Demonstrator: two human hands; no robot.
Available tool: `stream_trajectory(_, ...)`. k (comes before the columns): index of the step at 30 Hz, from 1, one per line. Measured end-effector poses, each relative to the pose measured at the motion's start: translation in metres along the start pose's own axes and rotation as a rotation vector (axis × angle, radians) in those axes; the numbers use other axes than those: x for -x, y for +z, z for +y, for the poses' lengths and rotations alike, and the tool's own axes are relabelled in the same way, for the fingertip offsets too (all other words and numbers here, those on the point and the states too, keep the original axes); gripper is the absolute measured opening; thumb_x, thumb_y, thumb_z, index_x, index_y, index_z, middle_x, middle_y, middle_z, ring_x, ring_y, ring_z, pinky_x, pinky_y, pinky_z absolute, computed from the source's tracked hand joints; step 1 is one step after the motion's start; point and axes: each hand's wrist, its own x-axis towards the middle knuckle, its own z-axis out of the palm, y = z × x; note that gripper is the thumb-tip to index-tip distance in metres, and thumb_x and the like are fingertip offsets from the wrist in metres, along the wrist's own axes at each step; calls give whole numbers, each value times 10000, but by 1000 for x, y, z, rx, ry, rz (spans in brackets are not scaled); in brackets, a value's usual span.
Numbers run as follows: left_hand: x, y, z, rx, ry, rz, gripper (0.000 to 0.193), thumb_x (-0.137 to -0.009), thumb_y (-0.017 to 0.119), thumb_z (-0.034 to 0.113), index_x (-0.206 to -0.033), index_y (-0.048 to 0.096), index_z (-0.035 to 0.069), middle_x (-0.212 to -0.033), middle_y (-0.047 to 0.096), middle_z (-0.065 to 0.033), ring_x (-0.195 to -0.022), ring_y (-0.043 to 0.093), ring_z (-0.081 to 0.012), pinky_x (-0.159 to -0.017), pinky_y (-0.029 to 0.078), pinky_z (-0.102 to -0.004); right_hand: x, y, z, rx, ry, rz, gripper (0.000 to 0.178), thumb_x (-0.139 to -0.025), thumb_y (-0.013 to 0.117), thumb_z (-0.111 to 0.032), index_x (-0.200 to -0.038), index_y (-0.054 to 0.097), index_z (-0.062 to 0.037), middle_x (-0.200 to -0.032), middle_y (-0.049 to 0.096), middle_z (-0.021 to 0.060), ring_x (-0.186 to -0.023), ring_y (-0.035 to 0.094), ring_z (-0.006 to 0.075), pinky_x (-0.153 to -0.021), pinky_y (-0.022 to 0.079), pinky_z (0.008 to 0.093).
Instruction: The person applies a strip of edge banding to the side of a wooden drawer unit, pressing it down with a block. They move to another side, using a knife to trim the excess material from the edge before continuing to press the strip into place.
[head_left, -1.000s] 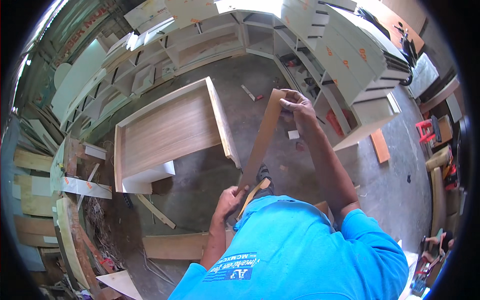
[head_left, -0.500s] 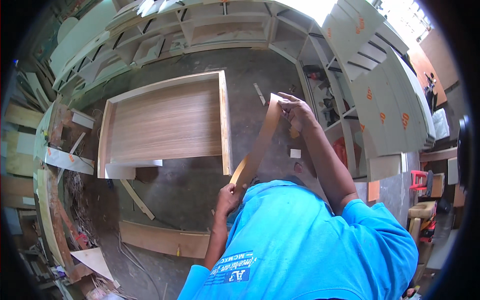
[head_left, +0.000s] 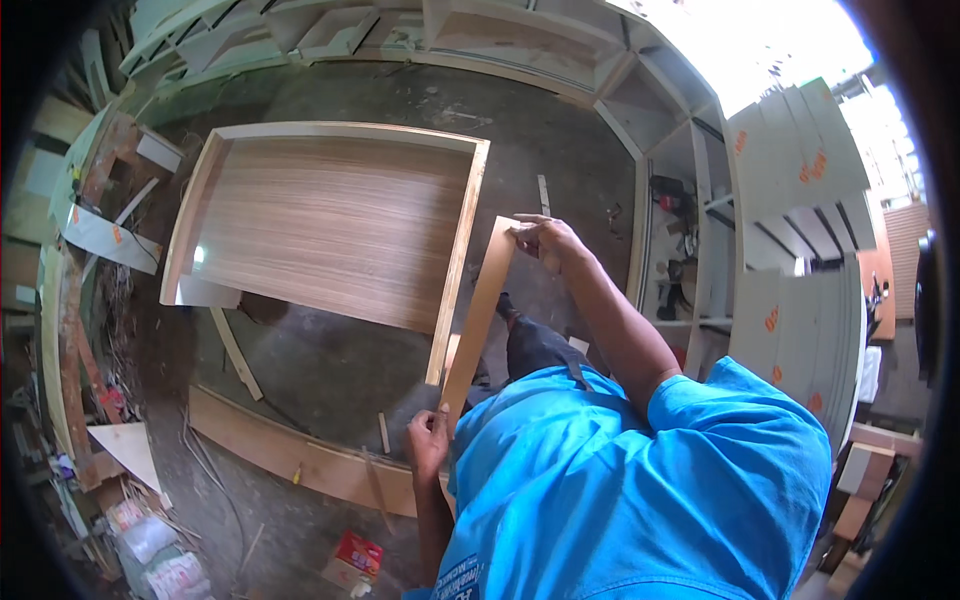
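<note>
A long, thin tan edging strip [head_left: 478, 315] stretches between my two hands. My right hand [head_left: 550, 240] pinches its far end, and my left hand [head_left: 428, 440] grips the near end by my shirt. Just left of the strip is a shallow, wood-grain cabinet box [head_left: 330, 230] with raised sides. Its pale right edge [head_left: 460, 260] runs roughly alongside the strip, and a narrow gap shows between them at the far end. Whether the strip touches the box nearer to me I cannot tell.
White cabinet carcasses [head_left: 530, 50] line the far side. Stacked white panels [head_left: 800, 340] stand to the right. A long board [head_left: 300, 450] lies on the floor at lower left, near a red box [head_left: 358, 552]. Wood scraps [head_left: 125, 455] are piled at the left.
The strip has gone from bowed and twisted to straight, and it is now closer alongside the box's right edge. Both hands still hold its ends. My view has shifted.
</note>
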Motion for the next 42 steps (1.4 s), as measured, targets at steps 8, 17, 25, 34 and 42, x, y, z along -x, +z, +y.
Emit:
stream_trajectory(8,-136,71,97,-96,-198,85,621,-915,668,560,-730,631,-31,-676,634,-216,-640,636,-387,-614,474,-476,-215,-27,-29,246,78,117,311,-866,737,33,-1162,690,-52,-1007,706,49,-895,711,166,-833,599,302)
stream_trajectory(17,-286,133,140,-289,-358,86,526,-928,663,501,-761,674,2,-720,659,-253,-704,665,-453,-629,488,-514,-367,-37,-17,76,-9,232,278,-839,761,25,-1107,702,-15,-961,705,70,-823,701,164,-750,609,282)
stream_trajectory(25,-330,157,135,-230,-274,117,517,-943,656,505,-781,670,14,-706,646,-257,-689,652,-459,-622,484,-516,-409,-24,-27,205,-143,325,306,-827,769,-3,-1130,733,12,-997,743,104,-860,696,166,-777,580,297)
stream_trajectory(34,-342,164,125,-182,-271,133,536,-946,671,474,-726,583,-7,-603,522,-210,-533,483,-329,-549,404,-462,-424,-18,-23,204,-162,372,307,-818,771,31,-1123,734,23,-980,746,91,-799,675,146,-708,556,279)
stream_trajectory(42,-348,155,132,-239,-311,93,510,-942,662,493,-758,665,18,-643,632,-220,-609,628,-419,-601,474,-490,-418,-15,-25,242,-176,382,305,-844,774,-20,-1145,730,5,-1016,744,86,-879,687,159,-791,569,294)
